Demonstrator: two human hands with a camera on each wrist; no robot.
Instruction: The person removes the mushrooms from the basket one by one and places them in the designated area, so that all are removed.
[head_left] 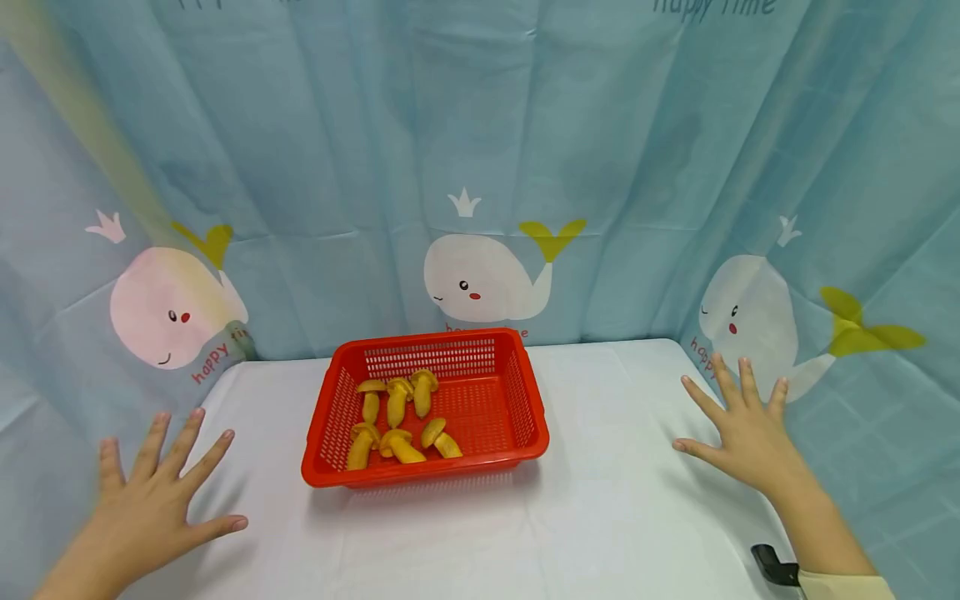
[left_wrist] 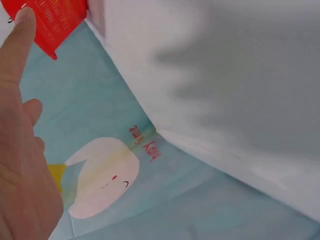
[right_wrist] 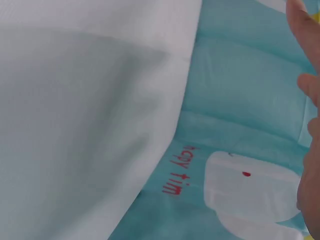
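Observation:
A red plastic basket [head_left: 480,417] with mesh walls sits toward the back of the white table. Several yellow-brown mushrooms [head_left: 396,404] lie in its left part, in two rough rows. To the left of the basket, my left hand [head_left: 146,508] hovers with fingers spread, holding nothing. My right hand [head_left: 750,433] is likewise spread above the table's right side, apart from everything. In the left wrist view a corner of the basket [left_wrist: 55,25] shows beyond the thumb. The right wrist view catches only the edge of the right hand [right_wrist: 312,150].
A white cloth covers the table [head_left: 600,467]. Blue curtains [head_left: 360,167] printed with whales close off the back and both sides. A black strap piece [head_left: 772,567] lies by the right wrist, near a pale sleeve [head_left: 843,586].

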